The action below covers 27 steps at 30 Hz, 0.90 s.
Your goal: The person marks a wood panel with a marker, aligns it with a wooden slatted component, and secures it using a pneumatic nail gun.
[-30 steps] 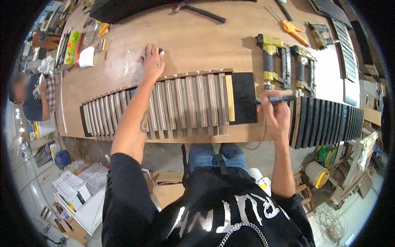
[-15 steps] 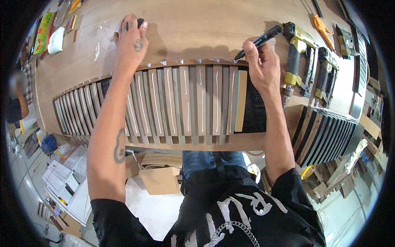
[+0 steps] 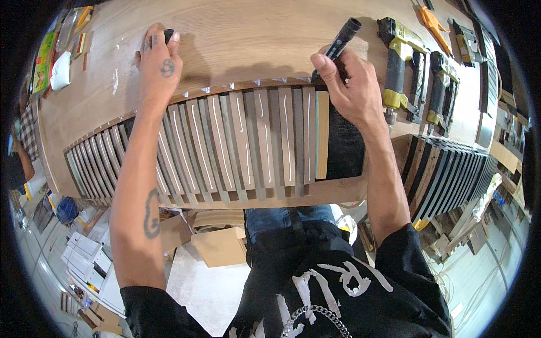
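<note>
My right hand point(image 3: 355, 84) is closed around a black marker point(image 3: 345, 38), its tip down at the far edge of a row of wooden slats point(image 3: 265, 135). Small marks run along that edge, and the nearer slats carry thin white lines down their faces. Resting on the tabletop at the far left, my left hand point(image 3: 160, 65) is closed on a small black marker cap point(image 3: 168, 35), which shows between thumb and fingers. Under my right wrist lies a black panel point(image 3: 345, 143), beside the light wooden strip point(image 3: 322, 135) at the right end of the row.
Two yellow-and-black nail guns point(image 3: 397, 67) lie right of my right hand, with an orange clamp point(image 3: 435, 28) beyond. A stack of black-edged boards point(image 3: 451, 177) sits at the right. A green-and-yellow package point(image 3: 44, 62) lies far left, where another person's arm point(image 3: 21, 160) shows.
The marker in my right hand has swung more upright, its tip now lower against the edge. Both hands appear slightly further left, as the whole view has shifted a little.
</note>
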Each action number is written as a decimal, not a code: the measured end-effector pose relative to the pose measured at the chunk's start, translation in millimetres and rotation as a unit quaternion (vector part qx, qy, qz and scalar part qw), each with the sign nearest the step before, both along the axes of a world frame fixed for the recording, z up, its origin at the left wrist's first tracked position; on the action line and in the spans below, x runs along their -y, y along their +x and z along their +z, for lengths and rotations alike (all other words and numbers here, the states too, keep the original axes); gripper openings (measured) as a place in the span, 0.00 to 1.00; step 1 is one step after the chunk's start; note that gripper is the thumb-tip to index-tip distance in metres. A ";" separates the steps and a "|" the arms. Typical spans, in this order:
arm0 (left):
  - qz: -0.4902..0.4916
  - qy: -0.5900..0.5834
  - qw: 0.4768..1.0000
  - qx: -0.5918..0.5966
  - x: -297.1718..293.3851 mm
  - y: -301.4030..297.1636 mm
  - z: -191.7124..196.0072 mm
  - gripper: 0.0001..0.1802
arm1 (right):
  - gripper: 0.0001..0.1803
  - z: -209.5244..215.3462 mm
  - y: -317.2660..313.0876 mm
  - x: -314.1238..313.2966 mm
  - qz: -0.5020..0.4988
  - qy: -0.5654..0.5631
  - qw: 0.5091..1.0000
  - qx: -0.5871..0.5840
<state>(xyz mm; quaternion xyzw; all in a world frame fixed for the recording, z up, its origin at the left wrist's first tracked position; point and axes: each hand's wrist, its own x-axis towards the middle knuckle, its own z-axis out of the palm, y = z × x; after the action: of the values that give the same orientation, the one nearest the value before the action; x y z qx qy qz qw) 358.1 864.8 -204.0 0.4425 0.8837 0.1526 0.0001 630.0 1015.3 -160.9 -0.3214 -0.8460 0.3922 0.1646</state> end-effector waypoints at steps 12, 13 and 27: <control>-0.001 -0.003 1.000 -0.015 -0.2 -3.7 -8.2 0.24 | 0.26 -9.9 2.1 -1.3 0.003 0.002 0.999 -0.032; 0.000 -0.006 1.000 -0.010 -1.0 -4.0 -8.0 0.24 | 0.26 -9.6 2.0 -1.0 0.002 0.002 1.000 -0.031; -0.017 0.008 1.000 -0.009 0.7 -2.5 -6.2 0.24 | 0.26 -10.9 2.0 0.2 0.008 0.014 1.000 -0.012</control>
<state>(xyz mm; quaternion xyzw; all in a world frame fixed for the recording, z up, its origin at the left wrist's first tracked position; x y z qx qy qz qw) 355.6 864.1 -210.2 0.4586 0.8748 0.1560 -0.0090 632.0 1015.1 -171.8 -0.3075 -0.8522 0.3853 0.1756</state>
